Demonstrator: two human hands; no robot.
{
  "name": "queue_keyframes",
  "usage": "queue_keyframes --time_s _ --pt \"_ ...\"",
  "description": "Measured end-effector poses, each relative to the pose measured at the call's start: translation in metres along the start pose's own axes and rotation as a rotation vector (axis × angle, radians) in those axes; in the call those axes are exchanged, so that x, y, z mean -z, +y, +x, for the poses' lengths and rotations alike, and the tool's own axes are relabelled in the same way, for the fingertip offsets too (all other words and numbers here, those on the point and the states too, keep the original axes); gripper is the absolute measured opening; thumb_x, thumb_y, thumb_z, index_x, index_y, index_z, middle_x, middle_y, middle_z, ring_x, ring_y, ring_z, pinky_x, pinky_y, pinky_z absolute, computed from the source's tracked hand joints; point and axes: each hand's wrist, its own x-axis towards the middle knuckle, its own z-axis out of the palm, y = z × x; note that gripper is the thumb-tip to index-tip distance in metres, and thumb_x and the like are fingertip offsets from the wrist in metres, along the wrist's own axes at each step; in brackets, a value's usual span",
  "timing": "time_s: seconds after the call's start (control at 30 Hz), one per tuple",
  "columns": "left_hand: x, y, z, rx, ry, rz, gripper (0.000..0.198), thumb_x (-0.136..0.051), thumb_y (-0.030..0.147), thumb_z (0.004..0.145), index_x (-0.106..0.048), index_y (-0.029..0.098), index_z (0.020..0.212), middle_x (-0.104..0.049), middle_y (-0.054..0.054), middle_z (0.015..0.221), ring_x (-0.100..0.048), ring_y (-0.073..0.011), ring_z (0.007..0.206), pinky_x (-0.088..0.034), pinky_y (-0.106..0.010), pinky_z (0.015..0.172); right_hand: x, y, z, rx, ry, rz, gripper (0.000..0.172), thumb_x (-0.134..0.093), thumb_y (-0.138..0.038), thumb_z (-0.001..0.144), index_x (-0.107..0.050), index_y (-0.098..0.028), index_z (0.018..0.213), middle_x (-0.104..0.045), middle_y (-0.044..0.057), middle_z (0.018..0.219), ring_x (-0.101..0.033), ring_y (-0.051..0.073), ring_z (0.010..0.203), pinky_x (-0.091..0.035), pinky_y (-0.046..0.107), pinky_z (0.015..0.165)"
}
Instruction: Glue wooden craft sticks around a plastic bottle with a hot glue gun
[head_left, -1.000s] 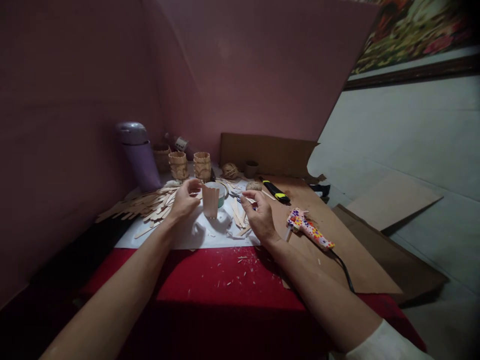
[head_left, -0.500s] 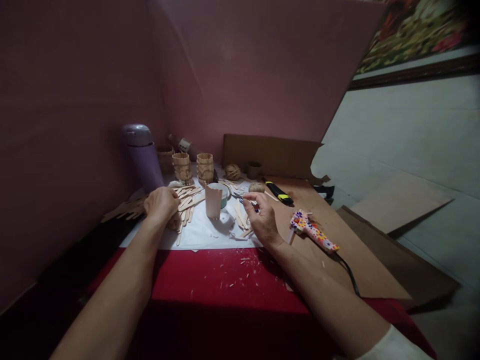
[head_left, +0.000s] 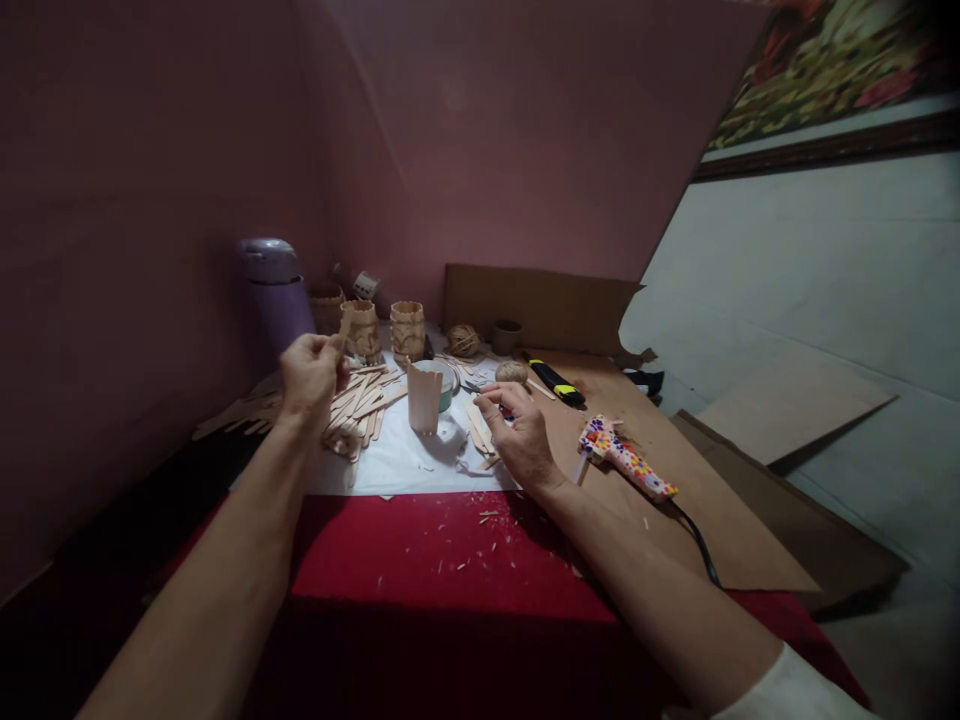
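My left hand point(head_left: 309, 380) is closed on a wooden craft stick point(head_left: 346, 326), raised above a pile of loose craft sticks point(head_left: 367, 392). Over on the right, my right hand point(head_left: 519, 432) hovers low with thumb and forefinger pinched together; whatever is between them is too small or hidden to name. Just beyond its fingertips shows the dark blade of a scissors-like tool point(head_left: 471, 387), partly covered by the hand. Between both hands stands a cup of upright craft sticks point(head_left: 425, 400), next to a round pale green tub point(head_left: 446, 392). A few sticks point(head_left: 478, 428) lie beside my right hand.
Two finished-looking stick cups point(head_left: 408, 330) and a purple bottle point(head_left: 276, 290) stand behind. Twine balls point(head_left: 463, 341), a yellow-black utility knife point(head_left: 555, 382) and a flowered glue gun point(head_left: 626, 460) with its cord lie rightward, near cardboard point(head_left: 697, 530). Wood scraps dot the red cloth point(head_left: 435, 560).
My left hand has lifted from the pile and now holds a craft stick upright. My right hand has shifted slightly left towards the scissors-like tool.
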Motion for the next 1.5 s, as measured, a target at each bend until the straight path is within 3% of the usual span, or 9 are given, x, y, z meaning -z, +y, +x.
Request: queue_keyframes --time_s 0.1,0.2,0.33,0.6,0.77,1.03,1.3,1.4,1.5 --pt "-0.014 0.015 -0.02 -0.03 -0.261 -0.483 0.02 -0.068 0.021 0.078 -0.051 0.017 0.07 -0.047 0.005 0.053 -0.035 -0.0051 0.043 -0.023 -0.019 0.042 0.002 -0.009 0.0 0.04 -0.032 0.053 0.016 -0.06 -0.03 0.091 -0.067 -0.02 0.081 -0.066 0.008 0.091 -0.061 0.022 0.092 -0.046 0.035 0.08" --pt "-0.033 0.023 -0.046 0.045 -0.566 -0.524 0.022 -0.079 0.021 0.067 -0.063 0.014 0.079 -0.062 0.0 0.061 -0.048 -0.0064 0.046 -0.034 -0.018 0.044 0.006 -0.02 -0.002 0.115 -0.078 0.146 0.017 -0.059 -0.033 0.093 -0.068 -0.021 0.085 -0.067 0.006 0.09 -0.061 0.02 0.089 -0.046 0.033 0.077" --pt "-0.053 0.016 -0.067 -0.007 -0.706 -0.423 0.021 -0.082 0.02 0.064 -0.067 0.012 0.076 -0.064 -0.001 0.059 -0.054 -0.0084 0.047 -0.039 -0.019 0.043 0.01 -0.029 -0.005 0.074 -0.097 0.26 0.028 -0.056 -0.046 0.094 -0.065 -0.021 0.085 -0.063 0.001 0.078 -0.055 0.015 0.07 -0.042 0.029 0.065" --pt "-0.065 0.011 -0.081 0.141 -0.83 -0.315 0.025 -0.077 0.027 0.073 -0.065 0.012 0.088 -0.071 -0.005 0.068 -0.067 -0.0169 0.053 -0.054 -0.027 0.05 0.009 -0.027 0.0 -0.141 -0.014 0.316 0.045 -0.054 -0.048 0.092 -0.048 -0.021 0.057 -0.045 -0.004 0.054 -0.04 0.011 0.051 -0.032 0.028 0.054" --pt "-0.072 0.007 -0.086 0.211 -0.844 -0.254 0.026 -0.073 0.035 0.078 -0.063 0.011 0.071 -0.068 -0.005 0.058 -0.059 -0.012 0.041 -0.047 -0.023 0.043 0.011 -0.024 0.0 -0.215 -0.096 0.304 0.047 -0.058 -0.053 0.087 -0.049 -0.021 0.054 -0.042 -0.005 0.05 -0.036 0.01 0.048 -0.03 0.028 0.05" --pt "-0.075 0.006 -0.087 0.321 -0.797 -0.362 0.006 -0.065 0.015 0.065 -0.066 0.011 0.069 -0.065 -0.004 0.059 -0.052 -0.0086 0.04 -0.037 -0.021 0.04 0.01 -0.016 0.003 -0.287 -0.127 0.328 0.049 -0.06 -0.056 0.084 -0.048 -0.021 0.052 -0.042 -0.005 0.048 -0.035 0.01 0.046 -0.03 0.028 0.05" --pt "-0.079 0.005 -0.089 0.337 -0.75 -0.315 0.016 -0.071 0.024 0.069 -0.065 0.011 0.064 -0.064 -0.004 0.058 -0.048 -0.0072 0.039 -0.032 -0.022 0.041 0.011 -0.015 0.002 -0.282 -0.145 0.356 0.048 -0.061 -0.057 0.084 -0.051 -0.021 0.053 -0.042 -0.005 0.047 -0.035 0.01 0.045 -0.03 0.027 0.049" --pt "-0.08 0.006 -0.089 0.377 -0.743 -0.346 0.005 -0.067 0.011 0.063 -0.067 0.009 0.067 -0.065 -0.004 0.061 -0.047 -0.0052 0.043 -0.033 -0.02 0.046 0.011 -0.012 0.003 -0.293 -0.121 0.362 0.047 -0.061 -0.056 0.084 -0.052 -0.021 0.055 -0.042 -0.005 0.047 -0.034 0.01 0.045 -0.028 0.027 0.048" --pt "-0.08 0.006 -0.089 0.41 -0.708 -0.362 0.022 -0.055 0.003 0.057 -0.07 0.009 0.072 -0.066 -0.005 0.064 -0.05 -0.0061 0.046 -0.035 -0.02 0.048 0.012 -0.009 0.004 -0.306 -0.108 0.374 0.047 -0.06 -0.056 0.084 -0.05 -0.021 0.054 -0.042 -0.005 0.047 -0.033 0.009 0.045 -0.027 0.027 0.047"
